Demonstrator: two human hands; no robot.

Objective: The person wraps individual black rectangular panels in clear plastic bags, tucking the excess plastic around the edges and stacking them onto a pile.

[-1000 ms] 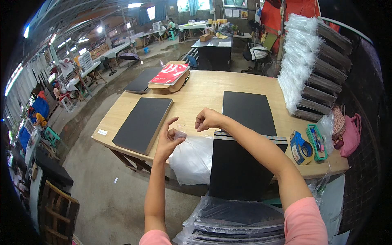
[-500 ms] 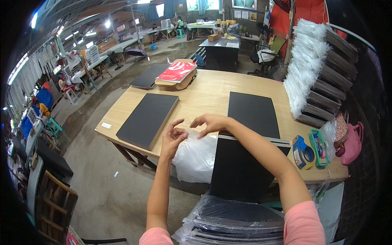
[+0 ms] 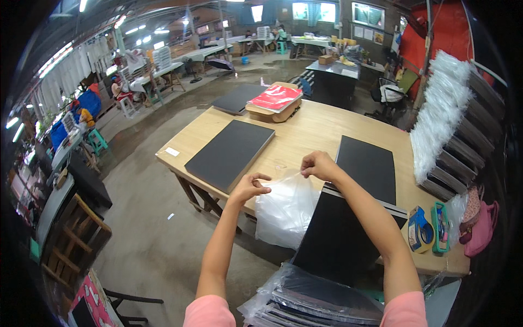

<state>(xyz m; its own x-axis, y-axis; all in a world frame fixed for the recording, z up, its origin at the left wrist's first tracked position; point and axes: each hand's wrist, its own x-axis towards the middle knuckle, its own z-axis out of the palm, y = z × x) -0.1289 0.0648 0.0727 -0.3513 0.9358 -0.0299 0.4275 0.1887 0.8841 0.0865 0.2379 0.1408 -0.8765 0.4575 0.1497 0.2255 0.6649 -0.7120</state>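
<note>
A clear plastic bag (image 3: pixel 286 212) hangs over the near edge of the wooden table (image 3: pixel 305 122). My right hand (image 3: pixel 322 166) pinches the upper right of its mouth between thumb and fingers. At the bag's upper left, my left hand (image 3: pixel 249 188) has thumb and fingers apart. To its left lies a thick black panel (image 3: pixel 231 152). A flat black board (image 3: pixel 366 166) rests on the table to the right. Partly behind my right forearm, another black board (image 3: pixel 335 234) slopes down over the table's near edge.
Plastic-wrapped boards (image 3: pixel 310 300) are stacked low in front of me. A tape dispenser (image 3: pixel 420 229) and a green basket (image 3: pixel 440 226) of small items sit at the table's right. Red packets (image 3: pixel 275 97) lie at the far edge. Tall wrapped stacks (image 3: pixel 441 120) stand at right; people sit far left.
The view has turned left, so everything appears further right. My right hand has closed on the bag's edge and drawn it up and to the right, apart from my left hand.
</note>
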